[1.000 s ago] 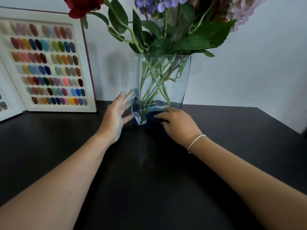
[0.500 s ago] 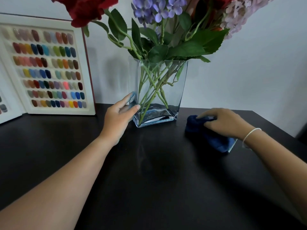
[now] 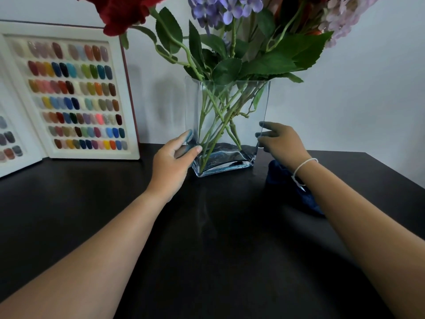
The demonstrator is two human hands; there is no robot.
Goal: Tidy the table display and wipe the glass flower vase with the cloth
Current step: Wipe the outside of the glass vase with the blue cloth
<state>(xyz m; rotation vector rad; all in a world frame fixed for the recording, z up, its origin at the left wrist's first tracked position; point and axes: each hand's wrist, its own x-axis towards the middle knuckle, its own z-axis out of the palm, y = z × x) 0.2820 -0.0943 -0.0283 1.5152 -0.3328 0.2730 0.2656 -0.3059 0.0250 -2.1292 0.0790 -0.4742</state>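
Clear square glass vase (image 3: pixel 226 125), upright at far centre of black table (image 3: pixel 207 249), holding green stems and flowers. Dark blue cloth (image 3: pixel 296 189), crumpled, just right of vase, partly hidden.

Behind my dark, glossy table (image 3: pixel 218 249) was just a plain pale wall (image 3: pixel 356 100), soft shadows on it in even light. A white-framed nail colour chart (image 3: pixel 76 97) leaned against the wall at the left of the frame.
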